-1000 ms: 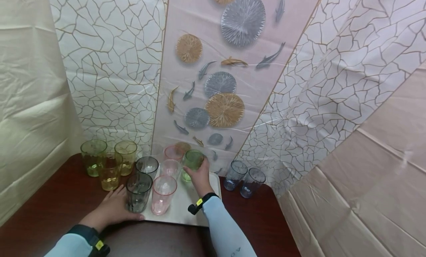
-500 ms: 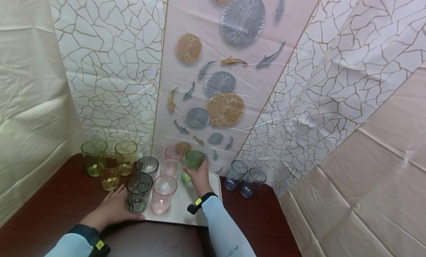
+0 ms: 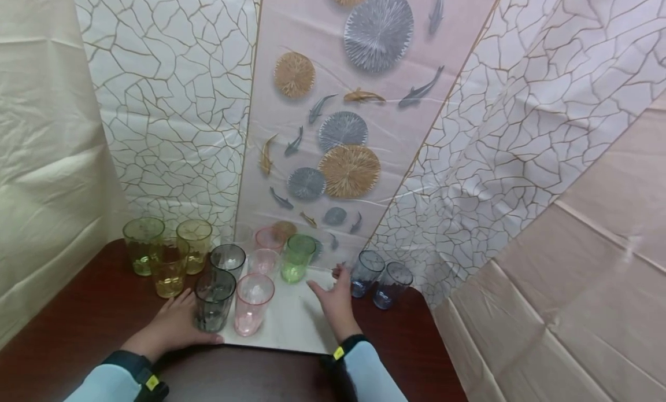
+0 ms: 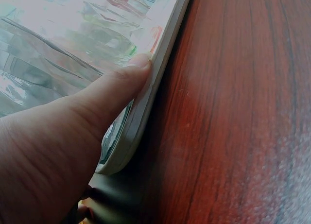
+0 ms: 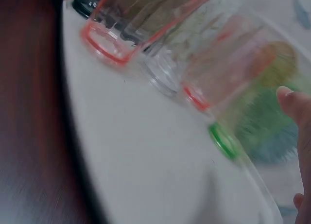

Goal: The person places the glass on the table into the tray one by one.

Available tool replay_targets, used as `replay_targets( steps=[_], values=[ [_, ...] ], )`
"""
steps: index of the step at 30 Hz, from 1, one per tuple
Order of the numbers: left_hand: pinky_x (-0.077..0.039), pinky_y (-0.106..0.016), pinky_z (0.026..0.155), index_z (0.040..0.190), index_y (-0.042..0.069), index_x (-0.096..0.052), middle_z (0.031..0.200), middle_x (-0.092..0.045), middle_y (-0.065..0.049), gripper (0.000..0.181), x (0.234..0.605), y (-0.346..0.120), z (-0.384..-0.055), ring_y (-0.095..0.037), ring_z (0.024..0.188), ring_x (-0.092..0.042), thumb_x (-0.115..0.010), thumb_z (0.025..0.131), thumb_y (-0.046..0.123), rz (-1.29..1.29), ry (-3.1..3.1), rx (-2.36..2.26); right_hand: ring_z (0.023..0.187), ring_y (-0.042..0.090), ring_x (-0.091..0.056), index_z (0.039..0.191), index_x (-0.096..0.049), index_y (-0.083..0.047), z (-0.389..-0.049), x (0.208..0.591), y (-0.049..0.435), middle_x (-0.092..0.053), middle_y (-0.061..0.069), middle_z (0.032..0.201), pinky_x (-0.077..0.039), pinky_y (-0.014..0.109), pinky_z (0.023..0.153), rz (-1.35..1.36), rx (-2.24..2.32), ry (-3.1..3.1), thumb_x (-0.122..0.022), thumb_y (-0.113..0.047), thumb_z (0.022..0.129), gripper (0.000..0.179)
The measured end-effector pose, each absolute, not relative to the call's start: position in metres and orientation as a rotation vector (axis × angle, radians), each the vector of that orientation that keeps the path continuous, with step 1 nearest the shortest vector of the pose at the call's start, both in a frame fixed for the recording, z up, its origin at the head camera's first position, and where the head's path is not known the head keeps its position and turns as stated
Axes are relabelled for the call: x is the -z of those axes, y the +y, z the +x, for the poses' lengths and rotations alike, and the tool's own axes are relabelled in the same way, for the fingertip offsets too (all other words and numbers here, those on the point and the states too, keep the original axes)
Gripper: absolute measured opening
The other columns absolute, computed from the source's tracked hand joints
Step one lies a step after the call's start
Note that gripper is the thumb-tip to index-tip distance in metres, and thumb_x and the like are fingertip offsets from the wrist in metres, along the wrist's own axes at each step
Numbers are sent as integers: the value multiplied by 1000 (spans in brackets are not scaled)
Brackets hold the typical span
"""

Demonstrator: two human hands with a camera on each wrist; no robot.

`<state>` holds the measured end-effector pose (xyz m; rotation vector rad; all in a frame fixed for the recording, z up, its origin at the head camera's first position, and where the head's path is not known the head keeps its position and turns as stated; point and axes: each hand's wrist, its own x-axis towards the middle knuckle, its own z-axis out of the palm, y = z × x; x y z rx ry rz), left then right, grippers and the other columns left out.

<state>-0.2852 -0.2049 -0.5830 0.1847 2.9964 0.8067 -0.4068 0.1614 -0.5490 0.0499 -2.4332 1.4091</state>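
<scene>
My left hand (image 3: 174, 324) spans the near left corner of a white tray (image 3: 296, 327), its straight thumb (image 4: 114, 80) resting on the rim. Close by that hand stands a dark grey glass (image 3: 215, 303), with another dark grey glass (image 3: 229, 260) behind it. My right hand (image 3: 335, 301) is over the tray's right side, fingers spread and holding nothing. To its left a green glass (image 3: 298, 260) stands upright on the tray, apart from the fingers. A pink-rimmed glass (image 3: 254, 306) and several clear or pink-rimmed glasses fill the tray's left and back.
Two blue glasses (image 3: 366, 275) stand on the dark wooden table (image 3: 411, 350) just right of the tray. At the left are yellow glasses (image 3: 169, 269) and a yellow-green glass (image 3: 143, 249). A patterned cloth (image 3: 322, 72) hangs behind the table.
My right hand has let go of the green glass and moved right, toward the blue glasses. The green glass stays standing on the tray. My left hand keeps its place.
</scene>
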Motion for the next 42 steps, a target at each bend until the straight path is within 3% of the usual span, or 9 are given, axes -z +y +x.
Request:
replay_targets(
  steps=[4, 8, 14, 18, 21, 25, 33, 39, 42],
  values=[
    [-10, -76, 116, 155, -8, -42, 158, -32, -38, 137, 582, -205, -285, -57, 147, -14, -75, 62, 87, 184, 2991, -815, 128, 34, -51, 149, -40, -1, -387, 555, 206, -51, 19, 137, -47, 53, 108, 16, -1374, -2324, -90, -32, 80, 91],
    [-10, -77, 115, 155, -9, -42, 158, -31, -39, 137, 580, -205, -285, -58, 147, -14, -74, 62, 86, 194, 2997, -811, 120, 35, -54, 143, -45, -3, -375, 554, 254, -53, 18, 131, -50, 49, 99, -107, -1386, -2184, -89, -32, 82, 81],
    [-10, -78, 114, 156, -7, -42, 158, -32, -39, 136, 580, -206, -286, -59, 146, -15, -74, 63, 86, 210, 3007, -817, 105, 32, -53, 139, -45, -1, -391, 550, 312, -50, 17, 121, -47, 41, 86, -322, -1305, -2037, -90, -30, 80, 79],
    [-11, -78, 114, 156, -7, -41, 159, -31, -38, 136, 582, -206, -286, -59, 146, -15, -74, 63, 86, 205, 3007, -807, 122, 39, -48, 154, -33, 0, -412, 550, 333, -44, 25, 137, -46, 52, 101, -367, -1272, -2139, -90, -30, 80, 98],
    [-11, -78, 114, 156, -7, -42, 158, -31, -39, 136, 583, -206, -287, -60, 145, -16, -75, 63, 86, 209, 3007, -806, 142, 43, -34, 165, -15, -5, -426, 551, 343, -30, 29, 156, -34, 57, 117, -351, -1337, -2257, -88, -33, 82, 114],
    [-11, -78, 114, 156, -7, -42, 158, -32, -39, 135, 583, -206, -286, -60, 145, -16, -76, 63, 85, 215, 3014, -819, 153, 40, -16, 169, -1, -10, -438, 553, 352, -14, 26, 169, -20, 57, 124, -334, -1441, -2362, -85, -38, 85, 122],
    [-11, -78, 114, 155, -7, -43, 158, -33, -39, 135, 582, -204, -285, -60, 145, -16, -75, 63, 85, 207, 3005, -817, 155, 40, -8, 169, 10, -13, -437, 552, 357, -4, 25, 171, -14, 60, 125, -357, -1526, -2423, -79, -44, 89, 123],
    [-10, -77, 115, 155, -6, -44, 157, -34, -39, 135, 582, -204, -284, -59, 146, -17, -74, 62, 87, 204, 3016, -798, 153, 40, -18, 170, 1, -14, -435, 553, 356, -14, 25, 170, -21, 58, 124, -353, -1531, -2374, -81, -40, 89, 118],
    [-11, -77, 114, 155, -6, -44, 157, -34, -39, 135, 582, -205, -285, -59, 146, -17, -74, 63, 87, 206, 3018, -796, 154, 39, -15, 170, -1, -14, -430, 554, 352, -14, 25, 170, -19, 58, 124, -334, -1527, -2342, -82, -40, 88, 118]
  ],
)
